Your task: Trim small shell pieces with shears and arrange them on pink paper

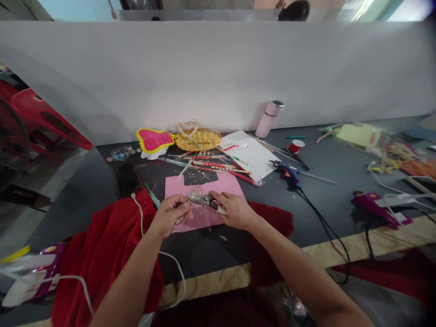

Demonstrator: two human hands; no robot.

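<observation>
Over a pink sheet (204, 220) on the dark table, my right hand (233, 209) is wrapped round the handles of small pruning shears (201, 199), whose blades point left. My left hand (173, 213) is closed in a pinch near the blade tips; what it holds is too small to make out. A little pile of pale bits (197, 192) lies on the pink sheet just behind the shears. Behind that are several patterned sticks (218, 164) and scattered crumbs.
Yellow basket (200, 141), pink bottle (267, 120), white paper (257, 159) and red spool (295, 146) stand behind. Blue glue gun (289, 175) and its cable lie right. Phone (128, 179), red cloth (112, 254) and white cable (175, 261) are left.
</observation>
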